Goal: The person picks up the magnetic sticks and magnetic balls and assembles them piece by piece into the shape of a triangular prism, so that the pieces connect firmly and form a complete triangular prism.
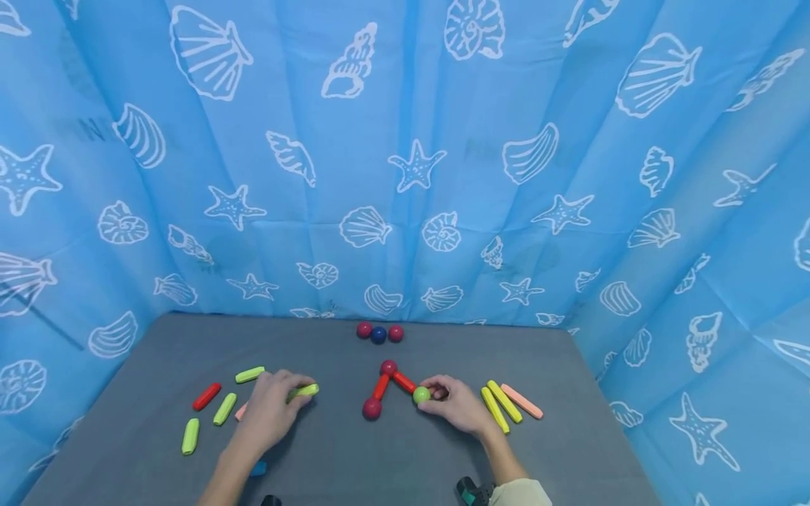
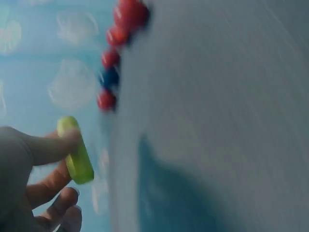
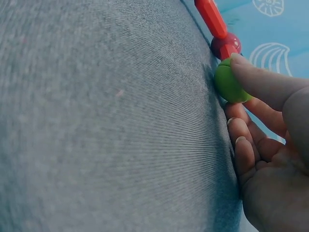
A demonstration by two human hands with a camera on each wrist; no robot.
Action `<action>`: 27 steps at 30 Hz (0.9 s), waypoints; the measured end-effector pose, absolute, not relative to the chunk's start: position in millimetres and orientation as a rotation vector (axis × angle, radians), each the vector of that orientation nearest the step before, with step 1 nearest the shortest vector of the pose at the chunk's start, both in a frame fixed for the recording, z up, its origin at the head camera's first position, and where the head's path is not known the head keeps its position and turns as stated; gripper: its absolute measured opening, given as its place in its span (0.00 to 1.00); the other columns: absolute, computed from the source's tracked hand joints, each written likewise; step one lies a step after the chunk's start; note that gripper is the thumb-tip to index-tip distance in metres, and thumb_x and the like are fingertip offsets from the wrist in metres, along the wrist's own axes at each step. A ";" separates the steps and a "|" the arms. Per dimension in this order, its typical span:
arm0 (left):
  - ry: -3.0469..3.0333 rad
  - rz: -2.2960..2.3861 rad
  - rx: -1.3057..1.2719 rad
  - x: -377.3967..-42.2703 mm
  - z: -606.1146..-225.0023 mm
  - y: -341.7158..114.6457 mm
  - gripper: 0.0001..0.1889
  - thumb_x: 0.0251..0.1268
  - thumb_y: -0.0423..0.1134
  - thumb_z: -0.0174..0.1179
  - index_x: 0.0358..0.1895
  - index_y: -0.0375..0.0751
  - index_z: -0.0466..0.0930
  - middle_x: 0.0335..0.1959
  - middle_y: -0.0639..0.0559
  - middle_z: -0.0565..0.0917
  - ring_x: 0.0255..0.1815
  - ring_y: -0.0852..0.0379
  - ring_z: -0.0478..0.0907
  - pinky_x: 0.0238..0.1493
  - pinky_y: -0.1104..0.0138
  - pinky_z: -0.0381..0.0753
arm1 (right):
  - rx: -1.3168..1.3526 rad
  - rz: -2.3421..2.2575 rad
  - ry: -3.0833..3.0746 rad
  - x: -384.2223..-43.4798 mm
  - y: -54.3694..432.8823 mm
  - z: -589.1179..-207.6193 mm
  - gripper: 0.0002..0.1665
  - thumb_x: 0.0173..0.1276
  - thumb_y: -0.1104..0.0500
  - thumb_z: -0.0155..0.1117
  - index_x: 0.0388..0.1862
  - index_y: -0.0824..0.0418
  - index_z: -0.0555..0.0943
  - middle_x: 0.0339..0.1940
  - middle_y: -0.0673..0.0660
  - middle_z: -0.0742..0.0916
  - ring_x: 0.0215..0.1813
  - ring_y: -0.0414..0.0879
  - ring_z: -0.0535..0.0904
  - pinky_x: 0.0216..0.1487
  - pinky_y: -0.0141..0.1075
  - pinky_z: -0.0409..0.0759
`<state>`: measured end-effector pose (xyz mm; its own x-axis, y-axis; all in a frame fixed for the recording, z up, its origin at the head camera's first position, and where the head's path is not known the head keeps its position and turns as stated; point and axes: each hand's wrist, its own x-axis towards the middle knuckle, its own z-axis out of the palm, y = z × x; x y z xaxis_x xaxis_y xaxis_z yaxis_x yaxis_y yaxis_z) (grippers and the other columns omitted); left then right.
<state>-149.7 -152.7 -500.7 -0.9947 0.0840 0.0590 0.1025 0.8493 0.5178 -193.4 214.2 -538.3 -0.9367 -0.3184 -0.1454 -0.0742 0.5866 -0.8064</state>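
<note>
My left hand (image 1: 268,407) pinches a yellow-green stick (image 2: 79,159) between thumb and fingers, held up off the table in the left wrist view. My right hand (image 1: 462,407) grips a green ball (image 1: 421,396) with thumb and fingertips, low at the table surface. This ball sits on the end of a red stick (image 1: 403,381), whose other end meets a dark red ball (image 1: 389,367). From that same ball a second red stick (image 1: 381,386) runs toward me to another dark red ball (image 1: 372,409). Together they form a bent V shape.
Two dark red balls (image 1: 363,329) flank a blue ball (image 1: 378,335) at the back edge. Yellow sticks (image 1: 504,401) and a salmon stick (image 1: 522,401) lie right; yellow-green sticks (image 1: 224,409) and a red stick (image 1: 207,396) lie left. A blue piece (image 1: 258,468) shows beside my left forearm.
</note>
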 end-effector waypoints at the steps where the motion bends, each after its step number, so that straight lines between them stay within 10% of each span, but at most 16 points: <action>1: -2.968 -0.869 -0.171 -152.9 -498.3 -140.3 0.11 0.65 0.42 0.70 0.49 0.57 0.88 0.44 0.58 0.87 0.44 0.54 0.72 0.44 0.58 0.70 | -0.316 -1.278 2.548 -193.1 214.3 -538.2 0.21 0.65 0.48 0.74 0.55 0.53 0.84 0.43 0.51 0.84 0.45 0.44 0.76 0.45 0.33 0.75; 13: -2.939 -0.863 -0.351 -168.0 -504.9 -10.8 0.12 0.51 0.48 0.80 0.36 0.54 0.88 0.30 0.59 0.82 0.41 0.56 0.67 0.45 0.58 0.68 | -0.319 -1.288 2.577 -189.1 212.4 -538.9 0.23 0.65 0.47 0.75 0.55 0.54 0.84 0.45 0.51 0.85 0.44 0.41 0.77 0.46 0.32 0.76; 27: -2.897 -0.744 -0.350 -167.8 -522.0 3.6 0.19 0.47 0.48 0.82 0.41 0.51 0.86 0.38 0.56 0.84 0.46 0.53 0.68 0.53 0.52 0.67 | -0.330 -1.300 2.578 -189.1 212.6 -538.9 0.21 0.65 0.49 0.75 0.54 0.54 0.84 0.44 0.52 0.85 0.45 0.43 0.77 0.45 0.31 0.75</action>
<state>-167.8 3.6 -522.0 -0.9647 0.1904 0.1821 0.2546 0.8515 0.4584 -189.1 212.6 -538.9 -0.9471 -0.3028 -0.1065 -0.0943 0.5797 -0.8093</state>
